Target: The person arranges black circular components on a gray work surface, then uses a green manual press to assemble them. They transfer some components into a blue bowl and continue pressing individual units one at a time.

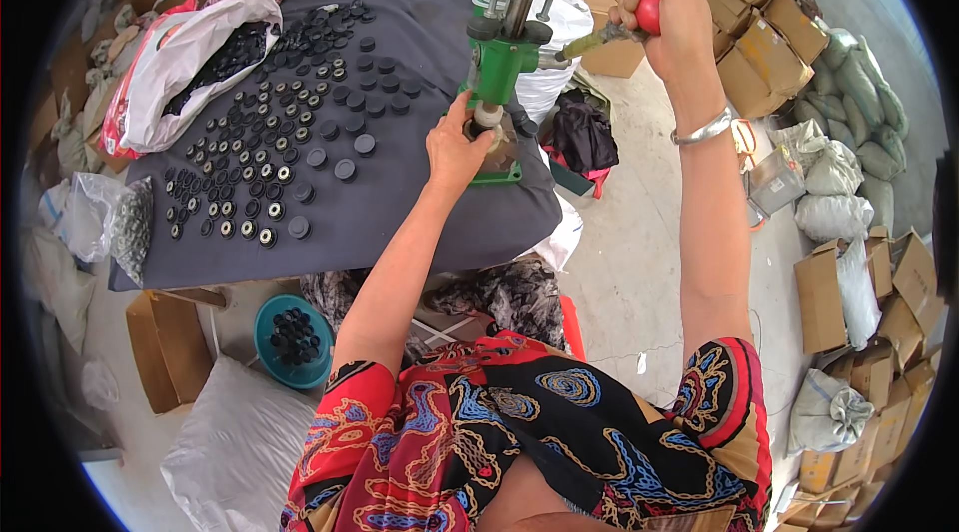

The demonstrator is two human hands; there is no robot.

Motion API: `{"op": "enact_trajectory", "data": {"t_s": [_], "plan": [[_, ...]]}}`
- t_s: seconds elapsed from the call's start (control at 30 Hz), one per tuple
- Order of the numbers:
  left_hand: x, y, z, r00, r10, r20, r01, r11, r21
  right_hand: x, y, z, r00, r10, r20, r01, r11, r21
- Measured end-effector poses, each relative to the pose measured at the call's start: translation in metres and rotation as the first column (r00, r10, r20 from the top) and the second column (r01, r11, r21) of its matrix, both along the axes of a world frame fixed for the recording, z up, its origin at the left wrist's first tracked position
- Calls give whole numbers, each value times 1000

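Observation:
A green hand press (499, 72) stands at the table's right edge. My right hand (671, 17) is raised to the right of it, its fingers wrapped about the lever's end at a red ball knob (648, 14). The worn yellowish lever (589, 42) runs from there down to the press body. My left hand (459, 147) is at the press's lower part, index finger stretched up against the green body and thumb apart from it beside the pale ram (487, 115). Between them I see nothing held; what lies under the ram is partly hidden.
Many round black caps (345, 169), some with pale metal rings, cover the dark tablecloth (400, 217) left of the press. A white bag (170, 62) of black parts lies behind them. Below is a teal basin (262, 342) of black pieces. Cardboard boxes (764, 67) line the right.

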State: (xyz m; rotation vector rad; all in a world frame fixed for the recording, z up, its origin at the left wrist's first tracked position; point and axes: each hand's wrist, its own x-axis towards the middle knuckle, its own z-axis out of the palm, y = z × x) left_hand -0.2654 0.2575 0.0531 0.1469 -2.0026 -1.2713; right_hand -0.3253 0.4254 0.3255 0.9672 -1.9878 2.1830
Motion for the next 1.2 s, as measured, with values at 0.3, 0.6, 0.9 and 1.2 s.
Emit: {"op": "enact_trajectory", "data": {"t_s": [0.3,0.6,0.9,1.2], "plan": [[7,-1,-3,998,28,-51,-27,999,18,-8,-3,3,1000,10,13,-11,1000,22],[14,-1,-1,998,-9,-54,18,985,169,-11,-3,0,999,-49,-17,49,998,-34],[12,-2,-9,996,70,-49,-66,994,85,-12,-4,0,997,-72,-4,72,997,-31],[10,-1,-8,996,68,-50,-64,995,78,-11,-3,-1,996,-62,-61,60,998,-21]]}}
